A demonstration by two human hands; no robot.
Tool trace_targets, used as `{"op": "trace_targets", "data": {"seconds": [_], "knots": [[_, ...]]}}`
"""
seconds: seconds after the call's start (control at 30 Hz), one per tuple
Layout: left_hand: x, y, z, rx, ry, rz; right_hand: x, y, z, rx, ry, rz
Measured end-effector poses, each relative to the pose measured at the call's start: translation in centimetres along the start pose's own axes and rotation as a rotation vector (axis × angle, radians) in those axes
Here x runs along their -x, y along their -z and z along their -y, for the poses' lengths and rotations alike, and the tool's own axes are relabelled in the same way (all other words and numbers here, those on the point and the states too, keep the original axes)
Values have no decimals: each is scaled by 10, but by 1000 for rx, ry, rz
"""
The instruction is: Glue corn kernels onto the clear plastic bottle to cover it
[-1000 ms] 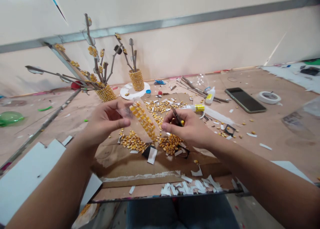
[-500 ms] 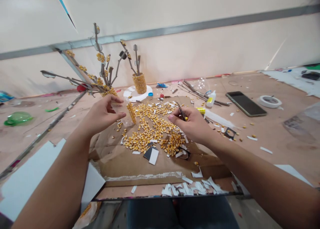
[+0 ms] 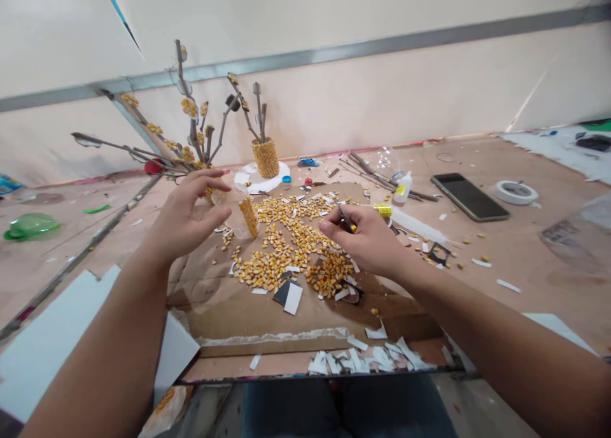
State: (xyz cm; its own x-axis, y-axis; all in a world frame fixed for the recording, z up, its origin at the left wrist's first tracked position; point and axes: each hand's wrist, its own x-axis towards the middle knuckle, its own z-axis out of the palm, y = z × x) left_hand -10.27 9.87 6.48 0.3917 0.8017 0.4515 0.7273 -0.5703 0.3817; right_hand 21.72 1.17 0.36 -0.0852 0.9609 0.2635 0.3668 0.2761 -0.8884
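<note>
My left hand (image 3: 188,221) is open, its fingers apart, just left of a clear plastic cup (image 3: 238,221). A band of corn kernels (image 3: 249,216) covers the cup's right side. My right hand (image 3: 365,234) is closed on a thin dark tool (image 3: 345,219), whose exact kind I cannot make out. Something small and yellow shows by its lower end. Between and below my hands, loose corn kernels (image 3: 272,260) lie spread over a cardboard sheet (image 3: 267,320).
Behind my left hand stand branches (image 3: 193,129) with kernels stuck on. A kernel-covered pot (image 3: 265,158) stands on a white disc (image 3: 243,178). To the right lie a glue bottle (image 3: 403,188), a phone (image 3: 470,197) and a tape roll (image 3: 516,193). Paper scraps (image 3: 367,360) litter the front edge.
My left hand has drawn slightly left and up, away from the cup. The dark tool has tipped lower in my right hand, which stays in nearly the same place.
</note>
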Motion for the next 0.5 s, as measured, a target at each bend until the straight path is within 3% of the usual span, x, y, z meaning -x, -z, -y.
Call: {"op": "trace_targets", "data": {"seconds": [0.1, 0.17, 0.23, 0.4, 0.5], "knots": [[-4, 3, 13, -45, 273, -185, 0, 0, 0, -1, -13, 0], [-6, 7, 26, -80, 383, -199, 0, -1, -1, 2, -12, 1], [-6, 11, 36, -88, 444, -91, 0, -1, -2, 9, -7, 4], [-5, 3, 45, -92, 447, 350, 1, -2, -4, 46, 2, 18], [-3, -10, 50, -109, 401, 462, 3, -2, -5, 65, 12, 34]]}}
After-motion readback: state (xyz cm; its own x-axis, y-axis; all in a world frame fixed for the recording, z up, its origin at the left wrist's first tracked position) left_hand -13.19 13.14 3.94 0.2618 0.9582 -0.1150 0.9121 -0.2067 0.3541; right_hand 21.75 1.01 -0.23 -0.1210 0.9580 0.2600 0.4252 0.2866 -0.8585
